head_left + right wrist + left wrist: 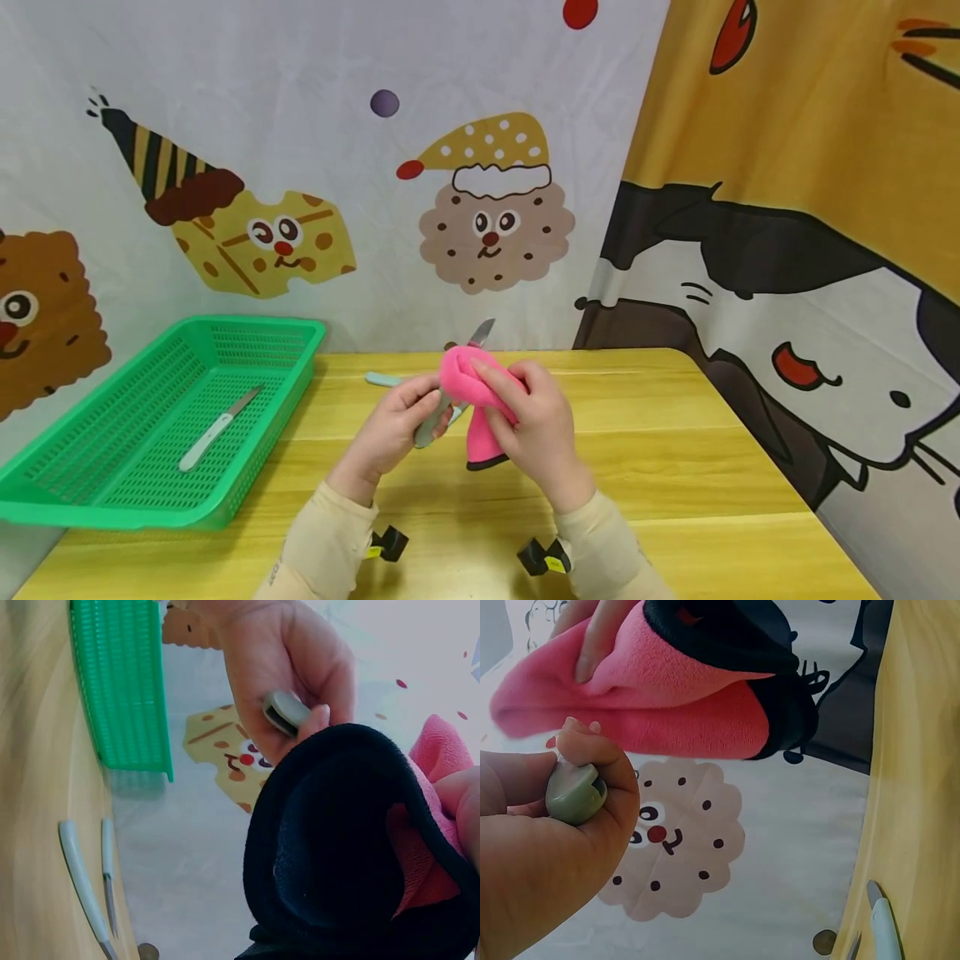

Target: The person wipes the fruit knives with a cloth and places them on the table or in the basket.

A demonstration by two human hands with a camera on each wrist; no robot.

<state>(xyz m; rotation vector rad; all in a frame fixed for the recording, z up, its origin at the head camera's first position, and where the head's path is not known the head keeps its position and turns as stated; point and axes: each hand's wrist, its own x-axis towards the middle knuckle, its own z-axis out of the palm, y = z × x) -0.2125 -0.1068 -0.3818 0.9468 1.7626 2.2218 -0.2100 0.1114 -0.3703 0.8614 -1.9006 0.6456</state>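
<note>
My left hand (393,429) grips a knife by its grey-green handle (429,429), and the butt of that handle also shows in the left wrist view. The blade (484,332) points up and away, its tip showing past a pink fleece cloth (461,382) with black edging. With thumb and fingers my right hand (542,429) pinches the cloth, which is folded around the lower blade. One end of the cloth hangs down. Its black-rimmed edge (259,847) gapes open in the right wrist view. Behind the hands, two pale-handled knives (81,881) lie on the table.
A green plastic basket (313,354) stands at the left of the wooden table (675,467). Inside it lies a white-handled knife (217,429). A small round brown thing (148,951) is near the table's back edge. Printed curtains hang behind.
</note>
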